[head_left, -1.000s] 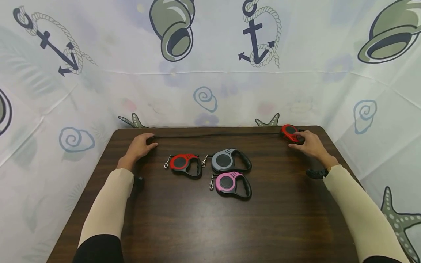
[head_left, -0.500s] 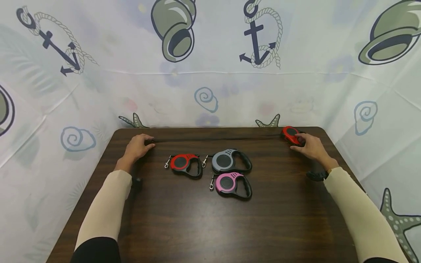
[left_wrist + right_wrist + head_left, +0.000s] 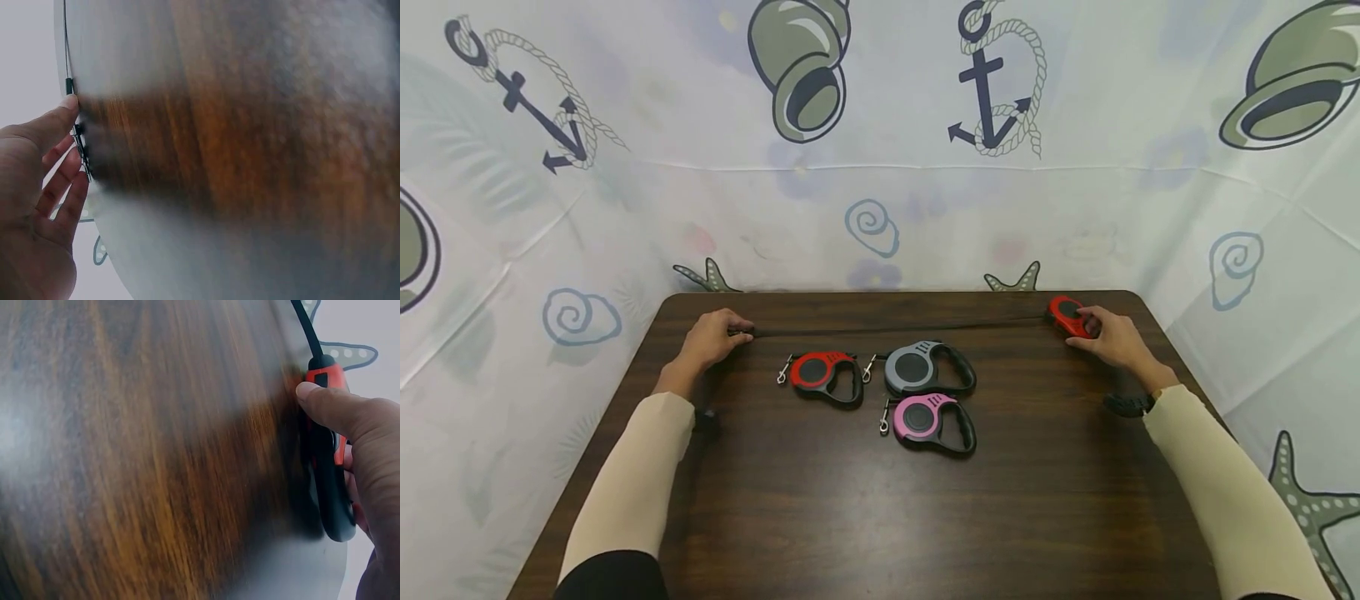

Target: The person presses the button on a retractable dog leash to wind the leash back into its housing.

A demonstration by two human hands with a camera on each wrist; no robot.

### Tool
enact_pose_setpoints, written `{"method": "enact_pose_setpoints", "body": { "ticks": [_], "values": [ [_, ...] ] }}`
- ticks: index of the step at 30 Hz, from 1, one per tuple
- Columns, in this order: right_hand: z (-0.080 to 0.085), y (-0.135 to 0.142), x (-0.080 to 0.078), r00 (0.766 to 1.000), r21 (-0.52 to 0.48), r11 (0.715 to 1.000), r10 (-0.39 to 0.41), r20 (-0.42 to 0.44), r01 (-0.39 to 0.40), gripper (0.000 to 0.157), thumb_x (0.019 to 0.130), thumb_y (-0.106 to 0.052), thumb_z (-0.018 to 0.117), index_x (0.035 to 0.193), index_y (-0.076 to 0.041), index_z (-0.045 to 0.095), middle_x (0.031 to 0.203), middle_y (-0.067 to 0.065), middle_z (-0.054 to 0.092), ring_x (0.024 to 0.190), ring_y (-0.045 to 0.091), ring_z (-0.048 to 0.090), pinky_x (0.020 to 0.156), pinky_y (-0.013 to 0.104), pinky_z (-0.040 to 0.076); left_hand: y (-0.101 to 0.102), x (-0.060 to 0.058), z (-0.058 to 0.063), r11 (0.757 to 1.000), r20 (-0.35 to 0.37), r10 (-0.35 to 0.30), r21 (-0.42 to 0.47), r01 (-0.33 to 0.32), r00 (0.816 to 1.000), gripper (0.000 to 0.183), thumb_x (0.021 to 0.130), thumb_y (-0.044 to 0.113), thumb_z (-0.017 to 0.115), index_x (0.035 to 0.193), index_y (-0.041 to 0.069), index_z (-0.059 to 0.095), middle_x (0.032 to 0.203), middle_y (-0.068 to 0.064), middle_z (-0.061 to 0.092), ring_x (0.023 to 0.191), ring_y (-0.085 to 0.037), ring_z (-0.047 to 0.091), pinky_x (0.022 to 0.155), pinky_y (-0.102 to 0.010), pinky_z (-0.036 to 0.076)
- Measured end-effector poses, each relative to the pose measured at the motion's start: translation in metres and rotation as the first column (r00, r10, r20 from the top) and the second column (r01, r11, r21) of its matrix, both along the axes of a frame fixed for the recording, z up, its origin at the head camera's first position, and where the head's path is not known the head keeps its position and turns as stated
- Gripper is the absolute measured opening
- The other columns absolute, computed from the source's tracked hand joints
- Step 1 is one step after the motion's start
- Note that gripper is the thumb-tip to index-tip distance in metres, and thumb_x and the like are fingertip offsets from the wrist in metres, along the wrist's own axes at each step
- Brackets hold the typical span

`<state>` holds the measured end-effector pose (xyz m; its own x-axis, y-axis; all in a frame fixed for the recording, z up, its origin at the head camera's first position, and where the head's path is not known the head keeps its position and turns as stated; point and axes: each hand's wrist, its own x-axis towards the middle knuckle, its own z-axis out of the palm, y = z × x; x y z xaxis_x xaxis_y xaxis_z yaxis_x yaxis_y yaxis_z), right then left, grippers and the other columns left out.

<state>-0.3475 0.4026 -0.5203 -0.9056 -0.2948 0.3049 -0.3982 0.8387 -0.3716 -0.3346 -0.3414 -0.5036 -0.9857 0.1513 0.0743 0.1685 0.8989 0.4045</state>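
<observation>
My right hand grips a red and black retractable dog leash near the table's back right corner. In the right wrist view the thumb presses on its casing, and the black handle loop hangs below. A thin black strap runs out of it across the back of the table. At the back left, my left hand pinches the strap's other end between thumb and fingers. The metal clip there is partly hidden by the fingers in the left wrist view.
Three more retractable leashes lie mid-table in front of the strap: a smaller red one, a grey one and a pink one. Their clips point left. A printed fabric backdrop rises behind the dark wood table.
Both hands have drawn a little toward the front, bringing the red leash and the stretched strap nearer the other leashes. Those three stay where they were.
</observation>
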Motion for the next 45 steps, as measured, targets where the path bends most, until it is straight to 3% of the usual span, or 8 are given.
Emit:
{"method": "enact_pose_setpoints", "body": {
  "ticks": [11,21,28,41,45],
  "values": [
    [-0.0018,0.0059,0.0024,1.000,0.005,1.000,-0.001,0.000,0.001,0.060,0.086,-0.016,0.089,0.132,0.011,0.062,0.094,0.022,0.072,0.078,0.034,0.067,0.070,0.046,0.050,-0.0035,0.0046,-0.0009,0.999,-0.035,-0.033,-0.001,0.033,0.999,0.023,0.097,0.011,0.077,0.117,0.000,0.079,0.121,-0.023,0.070,0.116,-0.047,0.063,0.097,-0.066,0.049],
    [0.0019,0.0061,0.0084,1.000,-0.009,1.000,-0.009,-0.007,0.009,0.057,0.089,-0.016,0.087,0.133,0.011,0.063,0.097,0.025,0.075,0.082,0.039,0.070,0.073,0.055,0.053,-0.0059,-0.0011,-0.0048,0.995,-0.030,-0.097,0.002,0.097,0.995,0.021,0.097,0.007,0.076,0.115,-0.002,0.078,0.113,-0.023,0.071,0.106,-0.042,0.067,0.092,-0.060,0.051],
    [0.0031,0.0064,0.0068,1.000,-0.010,1.000,0.003,0.008,-0.003,0.056,0.091,-0.016,0.085,0.134,0.012,0.062,0.098,0.025,0.075,0.081,0.037,0.070,0.072,0.050,0.052,-0.0082,-0.0038,-0.0033,0.992,-0.016,-0.127,-0.015,0.127,0.992,0.020,0.096,0.007,0.077,0.114,-0.002,0.078,0.110,-0.022,0.072,0.105,-0.040,0.068,0.093,-0.060,0.052],
    [0.0065,0.0098,0.0070,0.999,0.007,1.000,0.023,-0.036,-0.023,0.052,0.092,-0.013,0.083,0.133,0.011,0.063,0.098,0.030,0.076,0.087,0.046,0.071,0.087,0.065,0.047,-0.0081,-0.0045,0.0036,0.984,-0.036,-0.171,-0.051,0.169,0.985,0.017,0.092,0.007,0.080,0.105,-0.002,0.079,0.099,-0.017,0.074,0.092,-0.033,0.069,0.086,-0.056,0.055],
    [0.0081,0.0093,0.0065,1.000,-0.019,1.000,-0.011,0.003,0.011,0.051,0.097,-0.017,0.078,0.138,0.009,0.062,0.105,0.034,0.073,0.088,0.047,0.070,0.078,0.060,0.051,-0.0102,-0.0046,0.0022,0.982,-0.075,-0.184,-0.049,0.181,0.980,0.015,0.089,0.007,0.081,0.102,-0.001,0.079,0.096,-0.016,0.074,0.089,-0.032,0.069,0.084,-0.054,0.055]
  ]
}}
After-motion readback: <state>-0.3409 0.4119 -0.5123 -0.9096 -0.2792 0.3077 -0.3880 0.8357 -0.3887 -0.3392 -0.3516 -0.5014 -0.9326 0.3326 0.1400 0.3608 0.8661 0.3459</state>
